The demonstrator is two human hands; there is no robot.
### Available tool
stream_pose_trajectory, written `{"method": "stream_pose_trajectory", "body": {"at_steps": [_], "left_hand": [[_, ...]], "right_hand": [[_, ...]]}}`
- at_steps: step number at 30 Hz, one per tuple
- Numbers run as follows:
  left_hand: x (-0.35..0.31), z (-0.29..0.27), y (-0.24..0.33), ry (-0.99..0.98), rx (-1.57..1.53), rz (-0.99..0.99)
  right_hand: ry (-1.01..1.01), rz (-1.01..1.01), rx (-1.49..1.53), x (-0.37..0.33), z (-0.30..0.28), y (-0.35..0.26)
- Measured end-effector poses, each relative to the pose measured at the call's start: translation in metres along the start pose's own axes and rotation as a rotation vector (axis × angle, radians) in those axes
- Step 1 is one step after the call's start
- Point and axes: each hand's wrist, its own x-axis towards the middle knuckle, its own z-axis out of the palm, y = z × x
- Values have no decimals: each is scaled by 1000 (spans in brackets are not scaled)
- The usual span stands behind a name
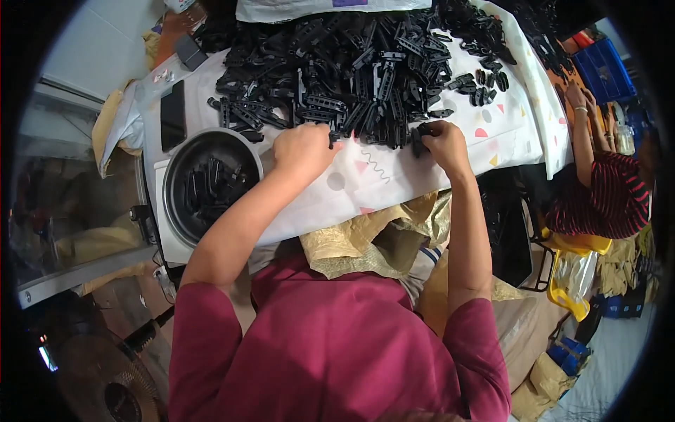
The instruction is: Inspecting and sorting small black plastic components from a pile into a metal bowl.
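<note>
A large heap of narrow black slotted plastic pieces (330, 70) covers the far middle of the table. At its near left edge, my left hand (301, 149) is closed with fingertips pinched on a small black plastic piece, mostly hidden by the fingers. My right hand (446, 146) is also closed, pinching a black plastic piece (420, 138) at the heap's near right edge. A dark round pan (254, 151) left of my left forearm holds several similar black pieces (211, 184).
A black phone (173, 117) lies beyond the pan. The white patterned tablecloth (450, 172) bears a smaller black cluster (482, 88) at right. Gold crumpled wrapping (351, 246) hangs at the near edge. Another person in a striped top (601, 193) sits at right; a fan (105, 380) stands lower left.
</note>
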Motion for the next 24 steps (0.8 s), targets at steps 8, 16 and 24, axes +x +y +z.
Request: {"method": "stream_pose_trajectory", "body": {"at_steps": [8,16,24], "left_hand": [[-6,-30,-7,12,-182,-72],[2,-32,-25,-311,-1426,-179],[-6,-48,-2,-590,-1790,-197]], "right_hand": [[181,86,232,-18,-11,-3],[-11,-16,1007,-41,-24,-53],[-217,-112,1459,-80,-14,-94]]}}
